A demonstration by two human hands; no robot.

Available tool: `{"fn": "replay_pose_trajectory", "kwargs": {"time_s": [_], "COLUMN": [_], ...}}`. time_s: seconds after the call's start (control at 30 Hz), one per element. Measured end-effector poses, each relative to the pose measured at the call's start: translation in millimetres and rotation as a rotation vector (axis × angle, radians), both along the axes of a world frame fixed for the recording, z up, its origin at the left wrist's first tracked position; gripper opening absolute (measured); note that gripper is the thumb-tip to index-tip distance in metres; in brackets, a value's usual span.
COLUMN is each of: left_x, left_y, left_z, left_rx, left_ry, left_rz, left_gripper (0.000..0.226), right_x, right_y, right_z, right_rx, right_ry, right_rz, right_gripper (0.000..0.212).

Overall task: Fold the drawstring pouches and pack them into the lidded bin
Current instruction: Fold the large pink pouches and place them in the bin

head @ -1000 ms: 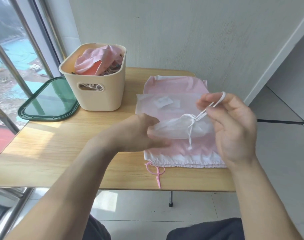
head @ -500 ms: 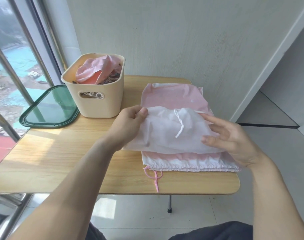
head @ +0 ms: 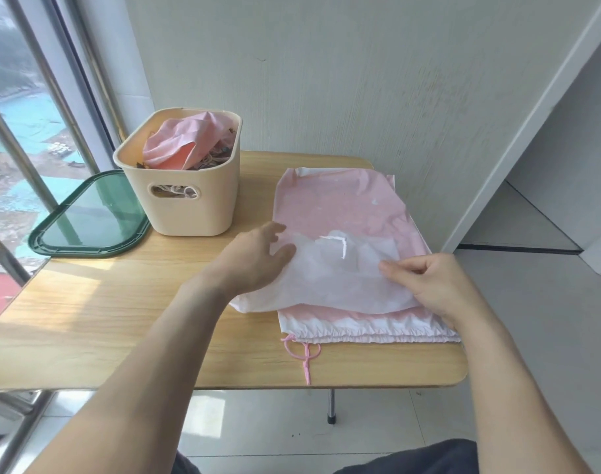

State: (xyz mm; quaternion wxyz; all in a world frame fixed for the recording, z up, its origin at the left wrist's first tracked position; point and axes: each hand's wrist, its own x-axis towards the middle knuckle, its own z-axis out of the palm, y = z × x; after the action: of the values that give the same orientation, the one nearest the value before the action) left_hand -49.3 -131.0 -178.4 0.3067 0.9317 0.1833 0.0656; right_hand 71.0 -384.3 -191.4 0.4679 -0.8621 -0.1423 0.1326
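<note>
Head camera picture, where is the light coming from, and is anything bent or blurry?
Head view: daylight enters from the window on the left, laying a bright patch on the table; wide-angle lens bows the window bars and door frame; the left hand looks slightly soft, the beige bin sharp.

A light wooden table (head: 87, 336) with rounded corners is set against a pale, faintly textured wall (head: 360, 80). On the left, a metal-framed window (head: 35, 114) admits daylight, cast in bright patches across the tabletop. Pale floor tiles (head: 531, 319) are seen right and near.
</note>
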Motion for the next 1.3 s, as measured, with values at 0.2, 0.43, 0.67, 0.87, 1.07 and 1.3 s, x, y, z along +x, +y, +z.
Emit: {"fn": "replay_pose_trajectory", "kwargs": {"time_s": [0.2, 0.43, 0.67, 0.87, 1.07, 1.3], "left_x": [-4.9, -12.9, -24.0, -24.2, -33.2, -39.5], "left_y": [-2.4, -8.2, 2.8, 7.0, 18.0, 56.1], "left_z": [4.0, 17.3, 26.1, 30.1, 45.0, 75.6], "left_rx": [0.059, -0.083, -0.441, -0.633, -0.813, -0.712], "left_ry": [0.208, 0.202, 0.039, -0.377, -0.553, -0.733], "left_rz": [-0.02, -0.074, -0.044, 0.234, 0.203, 0.243], "left_gripper": [0.074, 0.037, 0.034, 0.046, 0.062, 0.053], "right_x": [-7.4, -12.2, -29.0, -65.9, -70.1, -50.5], "right_y": [13.8, 33.2, 53.5, 88.2, 123.9, 176.1], "right_z": [-0.4, 1.9, -3.7, 8.5, 13.2, 54.4], "right_rx": [-0.196, -0.48, -0.12, 0.278, 0.334, 0.384], "right_ry": [-0.215, -0.168, -0.465, -0.815, -0.449, -0.425], "right_rz": [-0.155, -0.169, -0.264, -0.084, 0.24, 0.185], "right_gripper": [0.048, 0.088, 0.08, 0.054, 0.089, 0.103]}}
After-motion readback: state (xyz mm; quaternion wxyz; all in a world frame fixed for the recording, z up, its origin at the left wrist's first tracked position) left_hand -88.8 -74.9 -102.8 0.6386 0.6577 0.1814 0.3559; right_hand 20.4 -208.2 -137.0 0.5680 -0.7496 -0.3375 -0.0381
